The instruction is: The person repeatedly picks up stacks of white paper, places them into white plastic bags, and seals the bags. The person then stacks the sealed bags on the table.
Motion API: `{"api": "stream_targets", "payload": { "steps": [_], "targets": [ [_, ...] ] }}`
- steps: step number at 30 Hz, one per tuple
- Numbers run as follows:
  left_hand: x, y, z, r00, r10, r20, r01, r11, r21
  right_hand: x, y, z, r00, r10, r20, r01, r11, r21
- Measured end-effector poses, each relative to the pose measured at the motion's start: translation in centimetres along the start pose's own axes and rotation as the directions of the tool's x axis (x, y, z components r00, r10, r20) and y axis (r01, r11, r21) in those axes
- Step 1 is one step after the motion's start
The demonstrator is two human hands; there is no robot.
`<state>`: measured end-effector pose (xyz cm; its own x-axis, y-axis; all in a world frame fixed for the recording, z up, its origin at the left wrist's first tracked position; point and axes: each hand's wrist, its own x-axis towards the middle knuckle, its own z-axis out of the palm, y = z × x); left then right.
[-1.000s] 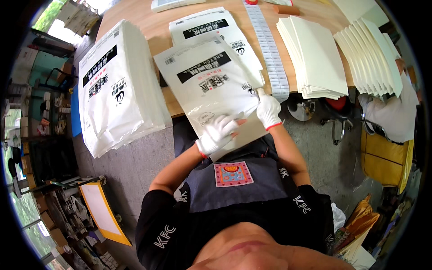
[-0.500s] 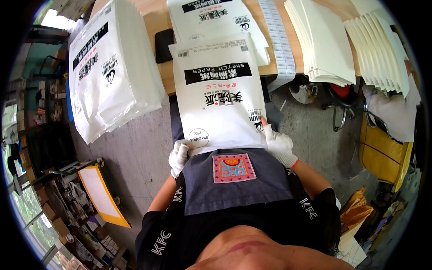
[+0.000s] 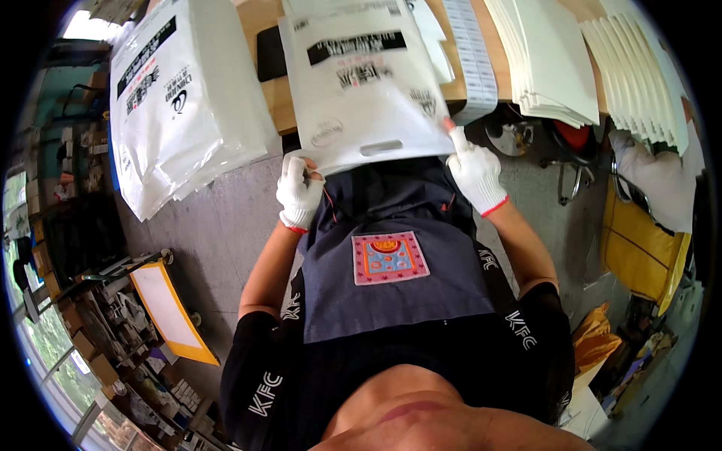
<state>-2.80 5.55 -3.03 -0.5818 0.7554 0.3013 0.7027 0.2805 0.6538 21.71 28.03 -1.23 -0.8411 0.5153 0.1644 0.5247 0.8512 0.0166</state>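
A white plastic bag (image 3: 361, 98) with black and red print stretches from the table toward my body. Its near edge, with an oval handle slot, spans between my two hands over the dark apron. My left hand (image 3: 299, 192), in a white knit glove, is closed on the bag's near left corner. At the near right corner, my right hand (image 3: 475, 171) in a matching glove grips the edge, its bare thumb tip lying on top. The bag's print is partly smeared by motion, and more white printed packaging lies partly hidden behind it.
A thick stack of similar bags (image 3: 192, 113) overhangs the table (image 3: 280, 98) at left. Beside it lies a black phone (image 3: 271, 54). To the right are a printed label strip (image 3: 470, 52), cream paper sheets (image 3: 545, 64) and a fanned paper stack (image 3: 632, 79). A yellow-rimmed cart (image 3: 169, 312) stands lower left.
Both hands have moved forward, away from my body, with the bag sliding farther onto the table. Its handle slot now shows at the near edge.
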Motion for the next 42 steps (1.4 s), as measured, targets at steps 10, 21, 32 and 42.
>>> {"api": "stream_targets", "payload": {
  "steps": [10, 21, 32, 42],
  "targets": [
    [-2.3, -1.0, 1.3, 0.974, 0.101, 0.204, -0.081, 0.991, -0.108, -0.4, 10.7, 13.0, 0.571, 0.67, 0.474, -0.694, 0.087, 0.714],
    [7.9, 9.9, 11.9, 0.614, -0.009, 0.79, 0.498, 0.781, -0.377, -2.8, 14.3, 15.3, 0.848, 0.424, 0.318, -0.442, 0.234, 0.866],
    [8.8, 14.0, 21.5, 0.23, -0.127, 0.965, 0.973, -0.002, -0.232, -4.0, 10.9, 1.3, 0.94, 0.337, -0.046, -0.236, 0.744, 0.625],
    [9.1, 11.4, 12.0, 0.714, -0.001, 0.701, 0.291, 0.91, -0.295, -0.7, 9.2, -2.9, 0.887, 0.399, -0.232, -0.073, 0.618, 0.783]
  ]
}}
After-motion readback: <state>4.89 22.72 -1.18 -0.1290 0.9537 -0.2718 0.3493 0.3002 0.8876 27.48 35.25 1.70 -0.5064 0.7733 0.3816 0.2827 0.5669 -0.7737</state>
